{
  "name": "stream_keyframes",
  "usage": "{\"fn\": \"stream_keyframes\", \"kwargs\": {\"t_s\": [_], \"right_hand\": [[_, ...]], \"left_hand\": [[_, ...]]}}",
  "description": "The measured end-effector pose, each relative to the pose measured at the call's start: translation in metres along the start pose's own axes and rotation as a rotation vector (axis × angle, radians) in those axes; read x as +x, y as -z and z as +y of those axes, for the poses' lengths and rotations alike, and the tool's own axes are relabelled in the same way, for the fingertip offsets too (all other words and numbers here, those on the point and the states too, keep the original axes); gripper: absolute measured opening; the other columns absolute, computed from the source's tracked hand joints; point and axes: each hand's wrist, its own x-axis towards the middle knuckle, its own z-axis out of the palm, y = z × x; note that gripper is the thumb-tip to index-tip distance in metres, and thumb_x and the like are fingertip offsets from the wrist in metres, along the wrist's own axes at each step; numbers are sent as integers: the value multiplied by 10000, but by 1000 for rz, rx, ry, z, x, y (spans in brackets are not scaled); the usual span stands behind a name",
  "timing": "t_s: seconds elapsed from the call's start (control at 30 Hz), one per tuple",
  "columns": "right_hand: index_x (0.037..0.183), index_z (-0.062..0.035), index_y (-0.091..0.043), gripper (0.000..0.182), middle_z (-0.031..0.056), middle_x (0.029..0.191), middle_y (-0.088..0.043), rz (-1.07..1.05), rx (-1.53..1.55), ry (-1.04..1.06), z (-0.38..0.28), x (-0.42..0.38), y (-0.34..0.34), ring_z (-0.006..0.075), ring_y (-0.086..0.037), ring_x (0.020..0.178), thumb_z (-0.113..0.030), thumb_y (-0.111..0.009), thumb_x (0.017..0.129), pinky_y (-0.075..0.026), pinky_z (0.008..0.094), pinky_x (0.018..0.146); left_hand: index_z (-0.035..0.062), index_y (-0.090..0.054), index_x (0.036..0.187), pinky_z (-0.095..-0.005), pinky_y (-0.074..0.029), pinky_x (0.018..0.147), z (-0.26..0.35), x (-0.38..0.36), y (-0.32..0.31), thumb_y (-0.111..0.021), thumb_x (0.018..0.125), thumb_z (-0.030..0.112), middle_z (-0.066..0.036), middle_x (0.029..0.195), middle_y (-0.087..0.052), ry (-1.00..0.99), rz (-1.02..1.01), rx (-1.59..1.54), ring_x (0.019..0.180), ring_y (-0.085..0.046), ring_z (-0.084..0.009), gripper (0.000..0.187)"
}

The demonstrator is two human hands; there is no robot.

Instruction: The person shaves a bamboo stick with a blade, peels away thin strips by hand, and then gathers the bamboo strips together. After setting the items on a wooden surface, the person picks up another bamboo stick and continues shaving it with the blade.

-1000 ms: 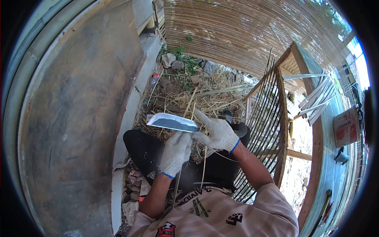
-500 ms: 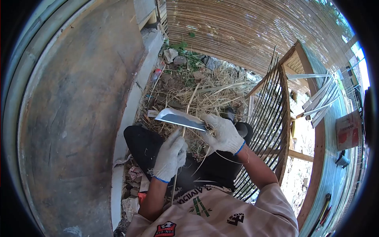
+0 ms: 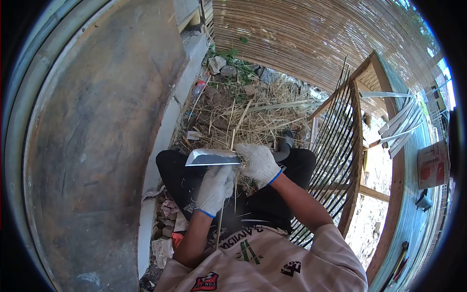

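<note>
My right hand [image 3: 259, 163], in a white knit glove with a blue cuff, is closed around the handle of a broad-bladed knife [image 3: 210, 158]. The blade points left, nearly level, just above the fingers of my left hand [image 3: 214, 189]. That hand, gloved alike, is closed on a thin pale bamboo strip [image 3: 233, 140]. The strip runs from beyond the blade back towards my shirt and passes by the blade near the handle. Some thin shavings cling around my right glove. The handle is hidden in my grip.
Shavings and straw [image 3: 272, 100] litter the ground ahead, with stones [image 3: 217, 63] behind. A large worn board [image 3: 102, 136] stands left beside a concrete ledge [image 3: 168, 117]. At right are a slatted wooden frame [image 3: 357, 160], pale strips [image 3: 401, 119] and a cardboard box [image 3: 433, 164].
The knife has come closer to my body and slightly left, its blade turning more level. My right hand moved with it; my left hand shifted slightly right, still holding the strip.
</note>
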Motion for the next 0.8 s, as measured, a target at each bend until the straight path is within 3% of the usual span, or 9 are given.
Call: {"fn": "stream_keyframes", "kwargs": {"t_s": [0.1,0.17,0.4,0.47,0.5,0.57,0.63,0.7,0.8], "right_hand": [[1111,-99,-616,416,160,930,-686,6,-5,-43,5,-1,-10,398,-708,896,-197,-751,730,-565,515,762],[1131,-71,-628,477,165,962,-686,45,-22,-19,11,-1,-15,406,-696,898,-266,-798,730,-559,491,760],[1237,-100,-647,563,161,1035,-722,94,-53,-73,30,6,-5,382,-716,953,-236,-808,715,-578,476,810],[1222,-122,-639,528,158,998,-722,44,-133,-120,35,8,-4,370,-718,945,-187,-775,716,-573,478,791],[1222,-122,-639,528,158,998,-722,43,-132,-121,40,9,-4,370,-718,945,-187,-775,716,-573,478,791],[1211,-119,-647,478,155,1006,-726,234,-128,-161,55,11,1,372,-719,946,-209,-775,759,-571,484,793],[1152,-105,-672,335,176,963,-736,338,-126,-353,73,20,8,394,-716,918,-253,-747,861,-566,508,792],[1152,-106,-682,322,193,934,-731,380,-77,-443,82,18,16,401,-713,913,-258,-739,873,-567,508,798],[1169,-100,-681,353,200,940,-728,272,-21,-299,62,1,20,405,-713,899,-276,-739,869,-568,509,789]], "left_hand": [[143,-625,1051,-222,-276,423,-1,-1,3,-601,1077,260,77,703,-461,5,10,15,490,-373,-30,122],[139,-615,1076,-221,-279,424,-3,1,5,-589,1077,244,71,719,-469,7,-1,16,495,-376,-29,108],[124,-574,1118,-216,-287,421,7,0,-3,-584,1074,214,60,723,-460,29,-19,-19,498,-387,-27,100],[104,-581,1295,-211,-297,417,3,2,0,-569,1077,186,51,726,-464,40,-47,-51,493,-388,-27,233],[104,-581,1295,-211,-297,417,4,0,1,-569,1077,186,51,726,-464,42,-46,-51,493,-388,-27,233],[107,-482,1524,-207,-303,412,8,-9,1,-553,1082,165,42,731,-466,13,-48,-80,486,-385,-28,452],[129,-414,1582,-200,-315,407,8,-19,5,-554,1085,167,38,739,-470,29,-63,-71,484,-384,-31,517],[151,-346,1640,-193,-326,401,9,-23,9,-555,1089,170,35,748,-473,38,-78,-64,482,-383,-35,589],[161,-343,1641,-199,-322,394,4,-18,6,-566,1087,187,23,748,-475,67,-112,-142,484,-388,-40,598]]}}
